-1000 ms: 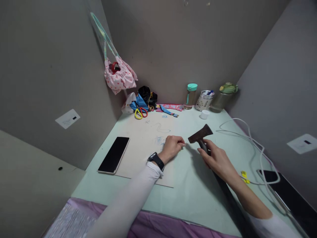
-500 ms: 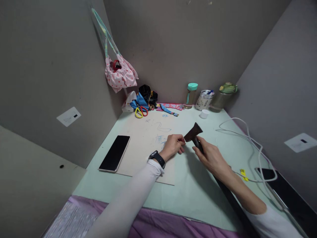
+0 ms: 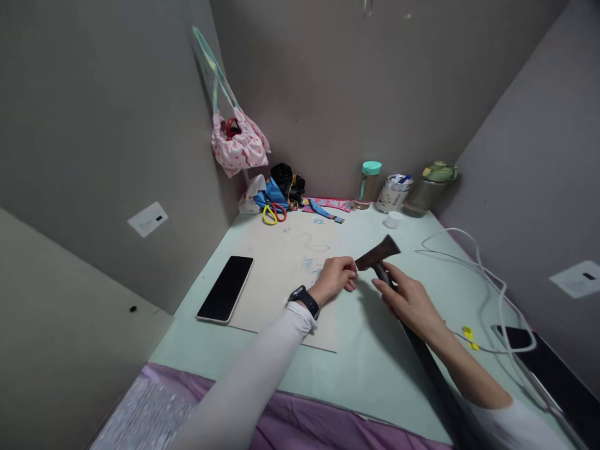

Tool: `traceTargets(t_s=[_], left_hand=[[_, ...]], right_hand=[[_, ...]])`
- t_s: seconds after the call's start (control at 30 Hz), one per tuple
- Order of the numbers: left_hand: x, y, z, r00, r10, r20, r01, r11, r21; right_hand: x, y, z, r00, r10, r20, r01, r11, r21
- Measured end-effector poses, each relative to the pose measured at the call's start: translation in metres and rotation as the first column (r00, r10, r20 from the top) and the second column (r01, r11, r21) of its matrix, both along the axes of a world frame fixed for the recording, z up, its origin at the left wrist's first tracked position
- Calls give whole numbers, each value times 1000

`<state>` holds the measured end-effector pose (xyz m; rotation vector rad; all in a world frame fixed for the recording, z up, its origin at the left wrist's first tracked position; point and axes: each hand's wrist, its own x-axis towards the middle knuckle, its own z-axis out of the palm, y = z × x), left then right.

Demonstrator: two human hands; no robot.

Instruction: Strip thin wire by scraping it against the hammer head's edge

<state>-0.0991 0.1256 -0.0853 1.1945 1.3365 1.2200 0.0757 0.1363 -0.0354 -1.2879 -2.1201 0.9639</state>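
My right hand (image 3: 409, 299) is wrapped round the dark handle of a hammer-like or axe-like tool (image 3: 379, 251), just below its rusty brown head. The long handle runs back under my right forearm. My left hand (image 3: 336, 277), with a black watch (image 3: 304, 300) on the wrist, has its fingers pinched together close to the left tip of the tool's head. What those fingers hold is too small to tell. Beneath my left hand lies a beige board (image 3: 272, 281) with blue scribbles.
A black phone (image 3: 225, 289) lies left on the board's edge. At the back are scissors (image 3: 275, 214), a blue strap (image 3: 325, 212), bottles (image 3: 368, 184), a pen cup (image 3: 394, 194) and a white cap (image 3: 392, 219). White cable (image 3: 487, 269) and a dark device (image 3: 553, 375) lie right.
The whole view has shifted, so things appear a little further right. The tool's head has turned slightly flatter beside my left fingers. Both hands keep their grip.
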Motion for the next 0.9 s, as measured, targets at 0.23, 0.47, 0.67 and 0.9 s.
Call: traceTargets(t_s=[0.23, 0.47, 0.67, 0.9], left_hand=[[-2, -1, 0, 999, -35, -39, 34, 999, -9], [-1, -1, -1, 998, -48, -42, 46, 998, -47], [-1, -2, -4, 998, -48, -48, 45, 998, -51], [-1, -2, -5, 997, -39, -65, 35, 998, -57]], right_hand=[[-1, 12, -30, 980, -102, -168, 70, 979, -190], [4, 23, -31, 985, -93, 148, 100, 994, -40], [-4, 27, -30, 913, -73, 402, 13, 989, 149], [-1, 27, -34, 871, -26, 490, -64, 984, 167]])
